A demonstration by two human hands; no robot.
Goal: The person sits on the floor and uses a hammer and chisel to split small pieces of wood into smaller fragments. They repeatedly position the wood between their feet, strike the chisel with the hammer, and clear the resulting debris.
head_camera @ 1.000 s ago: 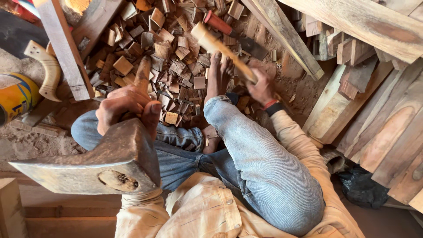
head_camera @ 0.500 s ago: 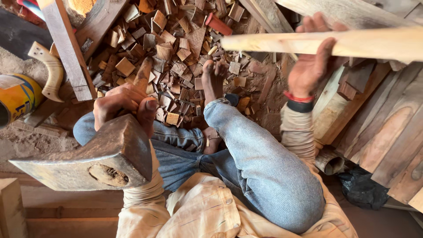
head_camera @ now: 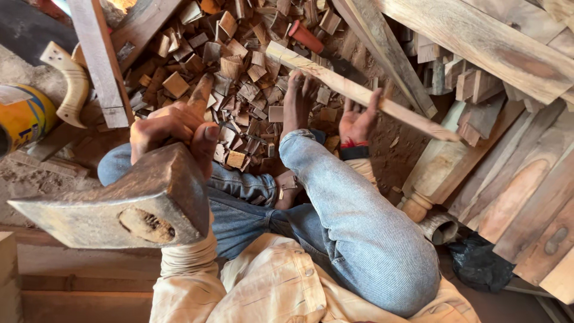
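My left hand (head_camera: 173, 128) grips the wooden handle of an axe just behind its head. The rusty iron axe head (head_camera: 119, 206) fills the lower left, raised close to the camera. My right hand (head_camera: 357, 122) holds a long pale wooden stick (head_camera: 359, 93) that slants from upper middle down to the right. I sit with jeans-clad legs bent, and a bare foot (head_camera: 297, 101) rests on a heap of small wood offcuts (head_camera: 239, 66).
A yellow drum (head_camera: 21, 116) and a curved pale wooden piece (head_camera: 72, 84) lie at the left. A plank (head_camera: 98, 60) stands beside them. Thick boards (head_camera: 526, 179) and a turned wooden leg (head_camera: 433, 173) lean at the right. A reddish cylinder (head_camera: 305, 36) lies among the offcuts.
My right hand swung the stick up to the right, then brought it back down toward my foot. The axe in my left hand stayed raised.
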